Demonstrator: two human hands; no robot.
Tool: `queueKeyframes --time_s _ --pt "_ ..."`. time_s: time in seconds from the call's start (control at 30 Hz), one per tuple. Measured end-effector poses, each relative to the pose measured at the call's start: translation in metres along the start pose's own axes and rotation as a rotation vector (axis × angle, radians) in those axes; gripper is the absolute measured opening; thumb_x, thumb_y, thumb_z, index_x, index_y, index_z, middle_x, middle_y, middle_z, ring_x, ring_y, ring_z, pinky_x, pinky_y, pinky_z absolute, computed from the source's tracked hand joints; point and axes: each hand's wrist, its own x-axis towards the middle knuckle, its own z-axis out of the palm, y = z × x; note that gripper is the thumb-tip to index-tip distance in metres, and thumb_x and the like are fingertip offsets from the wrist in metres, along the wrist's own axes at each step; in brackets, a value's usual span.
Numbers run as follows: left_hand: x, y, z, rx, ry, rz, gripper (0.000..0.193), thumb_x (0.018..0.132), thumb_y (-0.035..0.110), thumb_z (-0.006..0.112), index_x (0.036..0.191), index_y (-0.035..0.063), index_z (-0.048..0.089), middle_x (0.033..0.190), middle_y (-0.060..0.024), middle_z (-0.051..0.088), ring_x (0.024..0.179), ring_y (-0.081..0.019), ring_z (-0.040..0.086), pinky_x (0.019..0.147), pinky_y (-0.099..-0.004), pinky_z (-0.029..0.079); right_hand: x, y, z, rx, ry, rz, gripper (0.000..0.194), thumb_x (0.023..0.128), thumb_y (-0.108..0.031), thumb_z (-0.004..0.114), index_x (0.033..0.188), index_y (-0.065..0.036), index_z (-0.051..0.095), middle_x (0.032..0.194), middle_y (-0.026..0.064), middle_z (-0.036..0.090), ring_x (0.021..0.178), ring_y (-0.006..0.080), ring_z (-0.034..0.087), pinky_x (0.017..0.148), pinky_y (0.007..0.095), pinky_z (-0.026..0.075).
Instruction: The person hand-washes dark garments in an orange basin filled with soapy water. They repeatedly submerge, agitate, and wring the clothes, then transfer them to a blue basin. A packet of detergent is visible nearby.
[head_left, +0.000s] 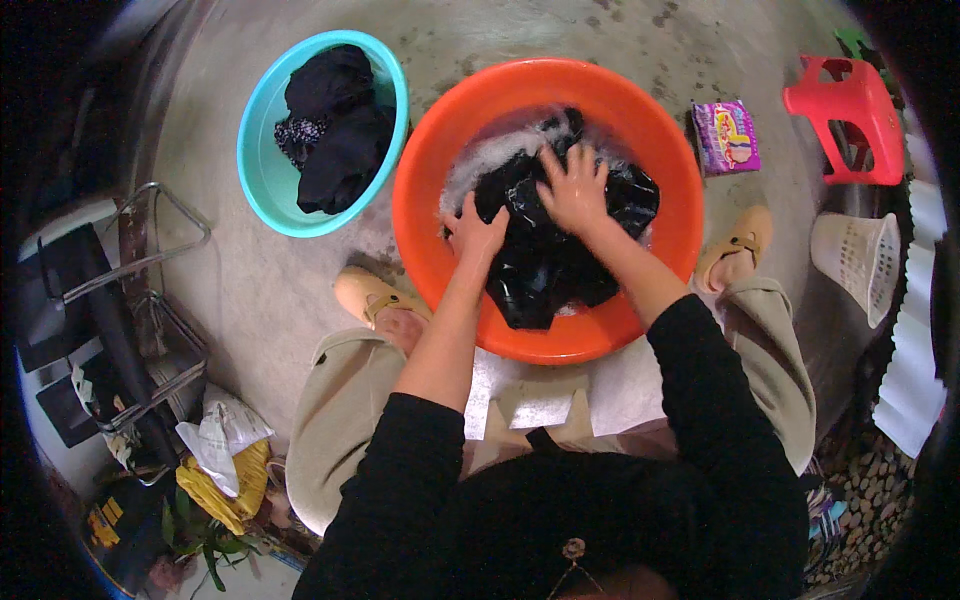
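A large orange plastic basin (427, 300) stands on the floor between my feet. In it lies a wet black garment (525, 277) in sudsy water, with white foam (469, 169) along its far left side. My left hand (476, 232) rests on the left part of the cloth, thumb and fingers apart. Farther right, my right hand (576, 187) is spread over the upper middle of the garment, fingers splayed. Neither hand visibly grips a fold. The fingertips of the left hand are partly hidden in cloth and foam.
To the left of the orange basin is a turquoise basin (262, 191) holding dark clothes (345, 150). A purple packet (726, 139) lies on the concrete floor at right. Beyond it are a red plastic stool (877, 120) and a white perforated basket (847, 251). Metal-framed chairs (150, 270) stand at left.
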Motion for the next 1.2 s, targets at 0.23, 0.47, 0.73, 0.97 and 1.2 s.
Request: queueKeyframes --time_s 0.23,0.47,0.73,0.97,1.2 --pt "0.017 0.002 0.003 -0.021 0.067 0.033 0.092 0.078 0.062 0.072 0.148 0.0103 0.042 0.148 -0.0308 0.035 0.135 -0.0471 0.040 0.111 -0.0480 0.036 0.017 0.018 0.002 -0.211 -0.075 -0.195 0.067 0.084 -0.061 0.062 0.140 -0.025 0.053 0.142 0.0146 0.051 0.130 0.0389 0.046 0.106 0.0558 0.036" --pt "0.037 0.009 0.011 -0.617 -0.198 0.013 0.083 0.082 0.043 0.076 0.149 0.0088 0.042 0.141 -0.0249 0.051 0.129 -0.0368 0.051 0.104 -0.0426 0.044 0.017 0.026 0.005 -0.130 0.133 -0.447 0.048 0.077 -0.040 0.075 0.118 -0.017 0.066 0.136 0.0154 0.053 0.125 0.0374 0.049 0.099 0.0512 0.043" --pt "0.021 0.052 0.005 -1.084 -0.466 -0.252 0.085 0.089 0.064 0.062 0.151 0.0087 0.040 0.143 -0.0141 0.052 0.127 -0.0302 0.052 0.100 -0.0453 0.047 0.013 -0.003 0.022 0.424 0.092 0.107 0.078 0.080 -0.050 0.075 0.141 -0.012 0.044 0.133 0.0281 0.052 0.111 0.0460 0.059 0.094 0.0500 0.050" --pt "-0.001 0.058 -0.038 -1.371 -0.562 0.025 0.044 0.093 0.045 0.065 0.117 0.0083 0.066 0.114 -0.0077 0.066 0.102 -0.0220 0.063 0.093 -0.0357 0.052 -0.058 -0.080 -0.017 0.950 0.056 -0.324 0.030 0.084 -0.021 0.073 0.109 -0.008 0.063 0.106 0.0175 0.067 0.102 0.0382 0.065 0.090 0.0425 0.052" --pt "0.014 0.046 -0.011 -1.247 -0.478 -0.219 0.036 0.088 0.022 0.066 0.120 0.0043 0.064 0.101 -0.0086 0.067 0.088 -0.0225 0.065 0.080 -0.0338 0.054 0.010 -0.016 -0.039 0.400 0.087 -0.172 0.019 0.093 -0.033 0.064 0.101 -0.015 0.064 0.097 0.0127 0.067 0.090 0.0358 0.066 0.074 0.0471 0.054"
